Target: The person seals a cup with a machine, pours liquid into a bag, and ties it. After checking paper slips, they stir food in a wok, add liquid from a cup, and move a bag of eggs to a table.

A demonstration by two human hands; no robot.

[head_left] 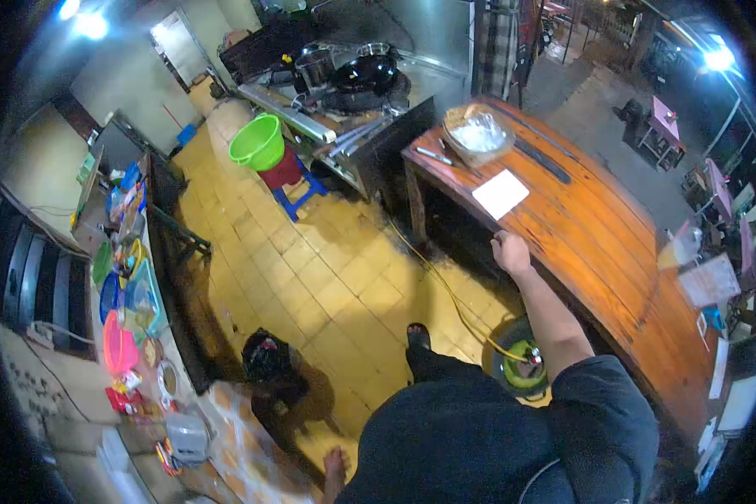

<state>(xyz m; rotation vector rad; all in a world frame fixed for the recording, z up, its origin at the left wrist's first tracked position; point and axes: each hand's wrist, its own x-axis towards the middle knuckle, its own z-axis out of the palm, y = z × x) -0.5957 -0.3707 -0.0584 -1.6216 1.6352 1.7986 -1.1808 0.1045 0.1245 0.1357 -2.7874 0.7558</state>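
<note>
white sheet [501, 194] just beyond right hand [511, 251]

Right of centre, the right hand [511, 252] is curled, hiding its palm; whether it touches the table [596, 244] cannot be told. At the bottom, the left hand [336, 462] is blurred, its forearm cut off by the edge, as is the shirt [479, 437]. The sleeve partly hides the tub [525, 391]. Far right, the paper's [711, 280] print is too small to read

The table [592, 231] has room right of the paper [501, 194]; the basket [479, 156] blocks beyond.
</note>
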